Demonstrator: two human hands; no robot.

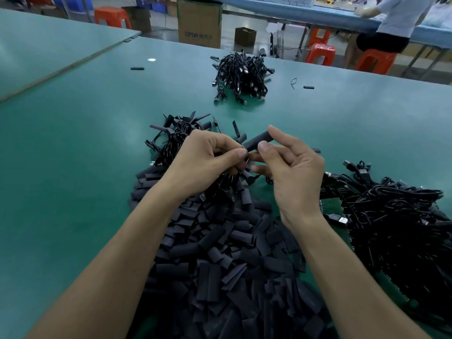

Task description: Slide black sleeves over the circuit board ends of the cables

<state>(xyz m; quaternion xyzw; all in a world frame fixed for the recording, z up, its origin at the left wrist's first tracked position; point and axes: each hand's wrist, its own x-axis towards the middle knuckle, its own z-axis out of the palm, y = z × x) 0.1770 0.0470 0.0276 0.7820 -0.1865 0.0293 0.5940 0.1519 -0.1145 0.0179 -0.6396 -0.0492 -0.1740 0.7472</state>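
Across the green worktop (73,155) lie sleeves (220,253) and cable heaps (241,74), orange stools (112,17) beyond. Fingers (264,146) clamped: left hand (203,162) on cables (230,184), right hand (293,172) on a sleeve (256,140).

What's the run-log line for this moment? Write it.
left hand: grips bundle of thin black cables | right hand: pinches black tubular sleeve by left hand | black sleeve pile: on green table

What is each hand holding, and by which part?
The right hand pinches a black sleeve near its far end, between thumb and forefinger. The left hand grips a bunch of cables, pinching one end at its fingertips.
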